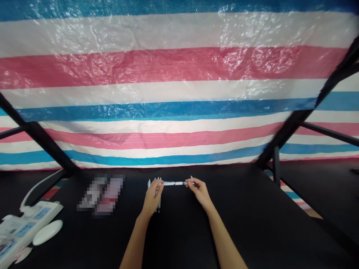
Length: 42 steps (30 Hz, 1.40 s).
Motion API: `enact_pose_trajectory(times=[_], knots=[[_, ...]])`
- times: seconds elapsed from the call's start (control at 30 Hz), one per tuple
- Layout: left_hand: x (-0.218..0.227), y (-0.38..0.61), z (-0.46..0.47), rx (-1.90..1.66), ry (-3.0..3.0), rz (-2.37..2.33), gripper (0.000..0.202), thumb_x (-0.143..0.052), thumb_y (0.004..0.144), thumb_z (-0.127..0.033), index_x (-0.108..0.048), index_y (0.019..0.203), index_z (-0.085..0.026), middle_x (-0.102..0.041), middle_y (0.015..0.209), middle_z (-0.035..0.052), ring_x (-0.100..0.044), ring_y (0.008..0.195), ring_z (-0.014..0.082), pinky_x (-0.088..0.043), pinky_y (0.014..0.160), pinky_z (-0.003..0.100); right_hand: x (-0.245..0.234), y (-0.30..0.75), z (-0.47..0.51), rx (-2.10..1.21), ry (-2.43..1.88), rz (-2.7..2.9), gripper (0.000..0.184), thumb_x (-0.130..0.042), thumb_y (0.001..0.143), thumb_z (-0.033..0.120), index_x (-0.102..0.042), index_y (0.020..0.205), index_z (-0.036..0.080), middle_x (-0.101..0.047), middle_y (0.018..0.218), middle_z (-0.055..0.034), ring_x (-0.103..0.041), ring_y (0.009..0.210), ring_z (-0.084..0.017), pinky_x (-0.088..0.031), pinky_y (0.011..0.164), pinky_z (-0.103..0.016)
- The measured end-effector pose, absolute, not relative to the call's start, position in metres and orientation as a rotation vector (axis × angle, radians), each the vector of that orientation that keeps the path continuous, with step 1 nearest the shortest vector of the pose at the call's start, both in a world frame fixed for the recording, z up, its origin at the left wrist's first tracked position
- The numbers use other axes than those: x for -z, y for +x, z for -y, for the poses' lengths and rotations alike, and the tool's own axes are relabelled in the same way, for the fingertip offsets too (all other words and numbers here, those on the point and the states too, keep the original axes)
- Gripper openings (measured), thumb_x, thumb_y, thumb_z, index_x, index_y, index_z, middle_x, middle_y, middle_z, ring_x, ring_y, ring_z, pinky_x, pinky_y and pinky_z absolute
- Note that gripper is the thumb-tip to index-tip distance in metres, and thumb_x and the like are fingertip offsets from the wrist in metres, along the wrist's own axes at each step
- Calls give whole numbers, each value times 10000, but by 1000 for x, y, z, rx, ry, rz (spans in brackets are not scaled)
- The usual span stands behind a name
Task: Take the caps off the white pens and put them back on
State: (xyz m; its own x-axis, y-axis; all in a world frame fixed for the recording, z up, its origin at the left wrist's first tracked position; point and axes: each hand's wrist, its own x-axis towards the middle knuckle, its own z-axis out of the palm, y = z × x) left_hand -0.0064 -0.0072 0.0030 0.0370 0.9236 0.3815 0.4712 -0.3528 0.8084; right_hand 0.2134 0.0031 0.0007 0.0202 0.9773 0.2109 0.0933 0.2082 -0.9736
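**Inspector A:** We log the left hand (153, 196) first. What do we have on it?

**Inspector B:** We find its fingers curled around the left end of a white pen (174, 183), thumb and fingertips closed on the barrel. The right hand (198, 190) pinches the pen's other end between thumb and forefinger. Both hands are grasping it, neither is loose.

**Inspector A:** And the position of the pen?

**Inspector B:** It lies level, spanning the gap between the two hands and held just above the black table (252, 224). We cannot tell whether it is in one piece or two, since it is too small in the view.

**Inspector A:** Anything directly about the hands?

**Inspector B:** We note a few more white pens, the spare pens (149, 184), lying on the table under and just beside the left hand. We cannot give their exact count.

**Inspector A:** Further out?

**Inspector B:** Left of the left hand there is a blurred patch (102, 194) whose contents we cannot read. Well beyond it, at the far left, sit a white power strip (28, 220) and a white oval object (47, 232) just beside it. Beyond both hands hangs a striped tarpaulin (179, 93) in pink, white and blue. Black frame bars (294, 123) slant across it to the right of the right hand.
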Motion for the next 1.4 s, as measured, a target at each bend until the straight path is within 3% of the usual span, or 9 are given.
enact_pose_trajectory(times=[0.43,0.7,1.03,1.4], knots=[[-2,-9,6,-1249,1944,-1525,234,-366,877,-341,-518,763,-205,-559,775,18,-555,741,159,-439,702,281,-3,210,-1,-988,-1141,1409,298,-593,742,456,-698,821,189,-701,719,-55,-638,687,-211,-486,667,-345],[-5,-8,9,-1213,1991,-1617,311,-308,899,-330,-499,689,-202,-542,757,20,-550,700,150,-424,682,280,-4,212,-1,-904,-1160,1441,257,-591,743,412,-702,822,193,-702,784,-54,-601,637,-181,-470,620,-313],[-7,-9,7,-1227,1951,-1510,271,-340,891,-350,-534,780,-198,-556,775,28,-541,745,160,-423,709,284,-2,215,-3,-924,-1142,1373,323,-596,739,478,-698,826,185,-693,760,-64,-611,650,-188,-469,622,-298],[-6,-25,3,-1382,1880,-1647,315,-322,887,-357,-490,671,-201,-517,687,10,-507,662,151,-415,647,266,-14,232,0,-997,-1187,1285,410,-606,708,558,-686,794,165,-653,677,-55,-583,653,-197,-427,617,-287]])
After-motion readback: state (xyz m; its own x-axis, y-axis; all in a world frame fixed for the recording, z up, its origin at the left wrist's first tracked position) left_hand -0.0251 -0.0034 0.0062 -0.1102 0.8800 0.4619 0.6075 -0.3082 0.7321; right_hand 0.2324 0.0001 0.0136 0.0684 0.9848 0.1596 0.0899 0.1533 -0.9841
